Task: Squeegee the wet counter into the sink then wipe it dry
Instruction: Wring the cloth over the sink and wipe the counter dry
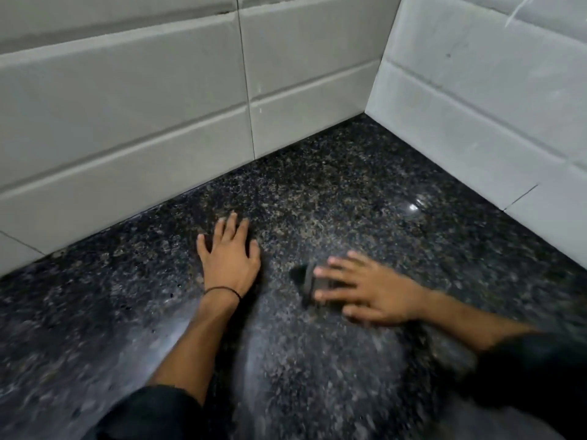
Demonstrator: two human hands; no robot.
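The right hand (365, 289) is smeared with motion blur, and so is the small dark thing (309, 282) under its fingertips, a narrow, dull black-grey block whose left end pokes out past the fingers. It may be the squeegee, but the blur and the fingers over it hide its shape and I cannot say for certain. The hand lies spread over it with the fingers splayed, pressing it to the counter (333, 192) rather than wrapped around it. It sits out in the open middle of the counter, well away from the inner corner where the two walls meet.

The left hand (228, 252) is sharper. It rests flat and open on the stone, palm down, fingers fanned toward the back edge of the counter, holding nothing. A thin black band (222, 291) circles the wrist. Both forearms run off the bottom of the view into dark sleeves (152, 414) that are cut off by the frame.

The counter is polished speckled granite, black flecked with brown and grey, glossy enough to throw back a bright spot of light near its right edge. Pale streaky sheen lies along the surface beside the left forearm; whether that is water or reflection is hard to tell. The near part of the stone is blurred.

The walls are large pale grey tiles (127, 106) with bevelled horizontal ridges, matt and smooth, meeting the stone along the back and right edges.
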